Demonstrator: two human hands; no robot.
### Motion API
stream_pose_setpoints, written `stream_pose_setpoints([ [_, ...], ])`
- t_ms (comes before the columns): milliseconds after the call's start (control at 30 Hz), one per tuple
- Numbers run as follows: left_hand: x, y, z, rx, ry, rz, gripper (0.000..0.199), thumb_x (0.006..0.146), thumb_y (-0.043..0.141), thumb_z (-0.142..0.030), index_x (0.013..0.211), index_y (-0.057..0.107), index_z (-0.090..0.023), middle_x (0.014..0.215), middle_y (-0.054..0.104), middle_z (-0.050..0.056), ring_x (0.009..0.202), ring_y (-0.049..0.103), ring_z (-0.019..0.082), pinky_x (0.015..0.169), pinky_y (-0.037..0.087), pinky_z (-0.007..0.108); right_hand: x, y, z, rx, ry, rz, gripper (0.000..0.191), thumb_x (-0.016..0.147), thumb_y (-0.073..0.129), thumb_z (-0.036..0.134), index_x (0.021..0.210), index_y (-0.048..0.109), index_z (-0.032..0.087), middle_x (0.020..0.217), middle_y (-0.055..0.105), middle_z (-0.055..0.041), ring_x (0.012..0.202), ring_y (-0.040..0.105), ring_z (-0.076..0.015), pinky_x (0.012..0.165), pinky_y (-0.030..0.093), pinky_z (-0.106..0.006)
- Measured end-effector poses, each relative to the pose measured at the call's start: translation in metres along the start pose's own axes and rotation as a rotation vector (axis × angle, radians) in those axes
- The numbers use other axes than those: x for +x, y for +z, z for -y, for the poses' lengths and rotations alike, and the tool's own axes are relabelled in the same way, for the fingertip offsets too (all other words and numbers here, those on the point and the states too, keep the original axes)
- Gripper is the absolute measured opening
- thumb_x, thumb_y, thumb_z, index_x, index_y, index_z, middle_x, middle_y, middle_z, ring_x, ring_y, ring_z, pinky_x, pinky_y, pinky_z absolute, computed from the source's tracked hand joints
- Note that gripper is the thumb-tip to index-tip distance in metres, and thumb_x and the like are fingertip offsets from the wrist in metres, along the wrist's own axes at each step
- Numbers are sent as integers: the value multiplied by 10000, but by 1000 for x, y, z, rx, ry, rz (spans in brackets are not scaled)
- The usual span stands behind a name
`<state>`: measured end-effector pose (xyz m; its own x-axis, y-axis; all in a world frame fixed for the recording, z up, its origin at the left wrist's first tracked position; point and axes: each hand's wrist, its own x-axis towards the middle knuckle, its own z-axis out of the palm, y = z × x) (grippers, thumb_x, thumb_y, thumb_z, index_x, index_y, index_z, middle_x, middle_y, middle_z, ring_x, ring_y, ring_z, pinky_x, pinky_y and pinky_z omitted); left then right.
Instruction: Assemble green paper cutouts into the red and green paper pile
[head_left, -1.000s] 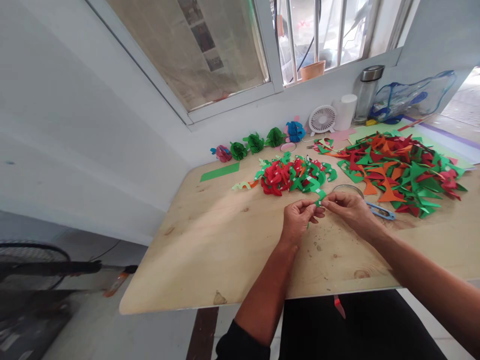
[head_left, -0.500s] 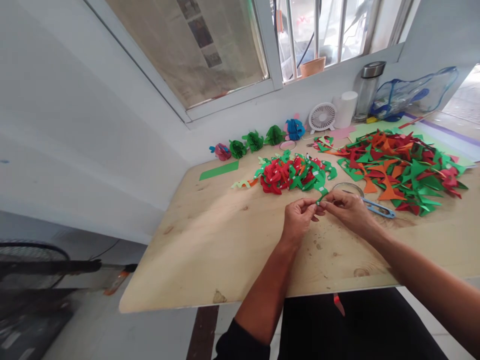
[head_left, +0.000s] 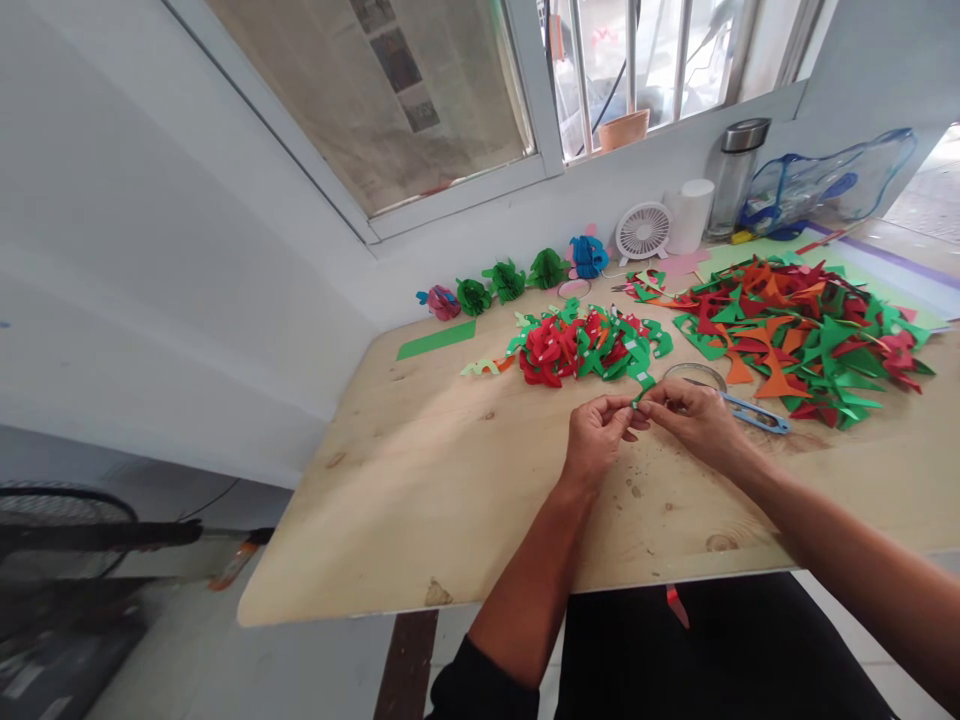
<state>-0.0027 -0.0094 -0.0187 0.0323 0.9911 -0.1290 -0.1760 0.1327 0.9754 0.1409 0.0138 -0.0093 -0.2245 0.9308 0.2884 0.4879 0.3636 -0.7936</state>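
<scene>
A green paper piece [head_left: 643, 379] with small white patches is pinched between my two hands near the middle of the wooden table. My left hand [head_left: 596, 432] grips its lower end with closed fingertips. From the right, my right hand [head_left: 694, 417] pinches the same end, the fingertips of both hands almost touching. Just beyond lies a heap of red and green cut paper shapes [head_left: 553, 347]. Beside my right hand are a blue-handled cutter [head_left: 757, 414] and a roll of clear tape [head_left: 696, 376].
A big pile of green, red and orange scraps [head_left: 817, 335] covers the right side. Paper balls [head_left: 506, 281], a small white fan [head_left: 643, 232] and a glass bottle [head_left: 736, 185] line the wall. A green strip [head_left: 436, 340] lies back left.
</scene>
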Motion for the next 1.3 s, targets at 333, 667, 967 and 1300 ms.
stream_pose_setpoints([
  [333,0,1,0,-23,-9,3,109,715,608,-229,764,602,-132,701,704,73,638,675,164,561,476,239,2,0,1,106,102,32,265,727,568,406,604,632,180,511,547,1,461,405,-103,447,276,-248],
  [667,0,2,0,-29,-14,-4,136,708,626,-258,761,595,-137,687,695,65,630,669,161,550,470,234,2,1,0,100,76,29,262,732,572,397,589,628,185,505,545,3,452,405,-100,435,272,-247],
  [967,0,3,0,-24,-2,-5,162,703,642,-287,760,595,-142,664,687,54,645,674,167,546,474,232,1,2,0,64,46,-7,236,734,561,372,592,619,193,509,542,5,451,403,-99,432,271,-245],
  [1300,1,3,1,-17,5,-14,139,698,635,-264,760,601,-144,641,681,44,640,673,165,540,475,229,0,3,2,1,18,-32,198,731,553,326,583,608,206,545,562,-7,505,445,-122,470,310,-256],
])
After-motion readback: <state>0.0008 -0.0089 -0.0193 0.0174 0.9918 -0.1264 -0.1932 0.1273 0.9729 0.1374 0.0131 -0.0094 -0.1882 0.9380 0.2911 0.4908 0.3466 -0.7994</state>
